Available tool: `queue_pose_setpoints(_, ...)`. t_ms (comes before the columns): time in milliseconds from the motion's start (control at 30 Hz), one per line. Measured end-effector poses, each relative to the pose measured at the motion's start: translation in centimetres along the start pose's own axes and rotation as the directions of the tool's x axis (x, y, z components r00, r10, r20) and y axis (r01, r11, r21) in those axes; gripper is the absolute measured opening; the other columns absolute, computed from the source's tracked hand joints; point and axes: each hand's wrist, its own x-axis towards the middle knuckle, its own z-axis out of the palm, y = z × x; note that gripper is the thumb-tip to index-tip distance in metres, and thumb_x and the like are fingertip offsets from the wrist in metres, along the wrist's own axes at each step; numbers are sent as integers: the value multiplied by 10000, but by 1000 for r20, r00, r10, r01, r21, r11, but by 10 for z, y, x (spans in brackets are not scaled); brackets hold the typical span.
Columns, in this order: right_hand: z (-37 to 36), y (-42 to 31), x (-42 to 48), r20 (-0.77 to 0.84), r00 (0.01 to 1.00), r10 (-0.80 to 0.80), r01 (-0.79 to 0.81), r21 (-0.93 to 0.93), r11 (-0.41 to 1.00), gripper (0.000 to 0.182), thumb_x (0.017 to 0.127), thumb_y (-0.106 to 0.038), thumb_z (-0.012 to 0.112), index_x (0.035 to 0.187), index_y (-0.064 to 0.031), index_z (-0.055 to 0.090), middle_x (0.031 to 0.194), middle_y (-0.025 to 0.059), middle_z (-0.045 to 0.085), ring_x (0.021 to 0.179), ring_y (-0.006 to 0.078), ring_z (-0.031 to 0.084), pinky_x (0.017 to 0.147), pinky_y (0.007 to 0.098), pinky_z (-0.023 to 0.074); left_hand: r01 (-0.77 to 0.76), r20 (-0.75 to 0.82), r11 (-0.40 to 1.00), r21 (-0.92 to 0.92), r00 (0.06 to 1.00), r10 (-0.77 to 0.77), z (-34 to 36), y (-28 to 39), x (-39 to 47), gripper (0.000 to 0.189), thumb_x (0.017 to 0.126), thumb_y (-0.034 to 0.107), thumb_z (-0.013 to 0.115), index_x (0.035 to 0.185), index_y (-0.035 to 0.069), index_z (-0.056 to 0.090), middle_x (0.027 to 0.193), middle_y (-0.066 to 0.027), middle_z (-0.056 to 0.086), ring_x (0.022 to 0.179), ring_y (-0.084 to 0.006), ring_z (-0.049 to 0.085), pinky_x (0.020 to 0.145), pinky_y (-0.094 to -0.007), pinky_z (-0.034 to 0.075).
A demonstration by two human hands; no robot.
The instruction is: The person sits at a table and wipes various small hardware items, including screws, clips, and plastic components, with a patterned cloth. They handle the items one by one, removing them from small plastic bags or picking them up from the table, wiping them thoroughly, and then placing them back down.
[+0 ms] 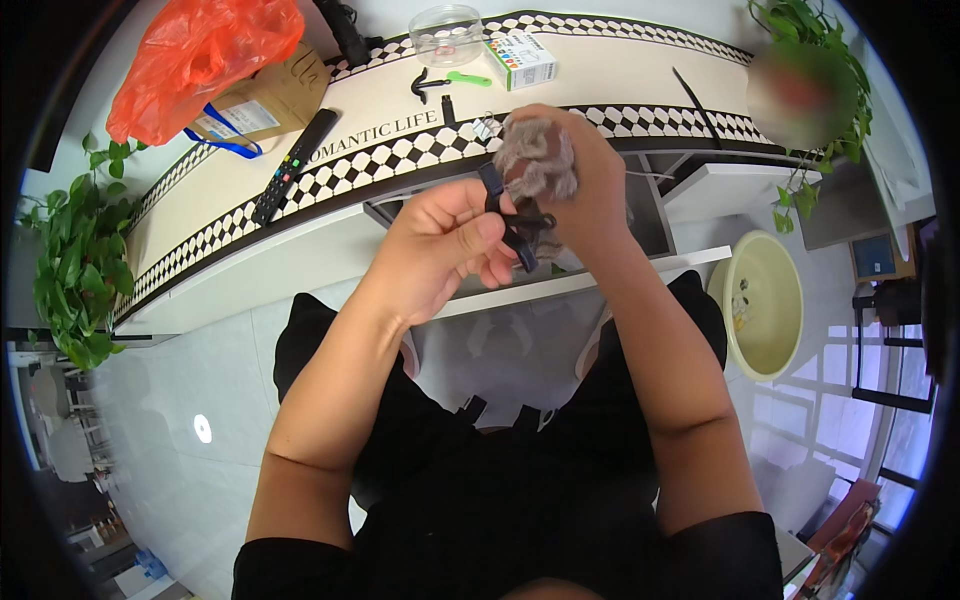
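My left hand [450, 247] pinches a small black plastic piece with several arms [517, 225] between thumb and fingers. Beside it, my right hand [592, 172] grips a crumpled grey-brown fuzzy cloth [536, 157], which touches or nearly touches the black piece. Both hands are above an open drawer [510, 294] at the counter's front; its contents are mostly hidden. On the counter just beyond lie a metal binder clip [486, 127], a small black USB-like stick [448, 110], a black anchor-shaped piece [427, 85] and a green-handled tool [469, 78].
A clear round jar [445, 37] and a small white box [523, 61] stand farther back. To the left are a remote control [296, 166], a cardboard box [277, 97] and a red plastic bag [210, 60]. A yellowish basin [791, 300] stands at right, below trailing plants [840, 45].
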Motion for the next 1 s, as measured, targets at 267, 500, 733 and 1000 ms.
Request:
queue_pose_setpoints(267,-20,-25,12,229,902,365,-407,732,546,394,728,-95,706,1091,-49,561,974,8,589,867,98,561,774,241,455,-137,-255,987,81,955,153,-12,7,13,80,839,111,597,860,51,548,742,-49,613,651,-126,612,560,-229,506)
queue_pose_setpoints(500,-2,-19,-2,337,914,226,-362,424,830,339,714,-32,668,1035,-52,561,950,12,591,885,91,543,799,245,428,-235,-204,844,483,907,369,-6,-7,10,143,770,18,660,789,22,519,682,9,549,603,-57,518,576,-207,457)
queue_pose_setpoints(733,6,-29,-1,381,754,536,-603,726,331,263,755,-72,675,995,-33,578,905,32,617,779,103,585,661,266,494,-305,-96,605,736,837,539,-11,-8,12,167,744,18,684,773,19,519,660,18,515,576,-31,453,538,-183,403)
queue_pose_setpoints(1000,-9,-11,17,318,632,707,-537,837,104,284,812,-168,631,1046,-30,550,935,64,630,772,190,637,668,361,545,-422,-138,710,564,799,585,-12,-7,15,141,787,-10,633,836,23,504,694,7,534,628,-46,518,600,-170,438)
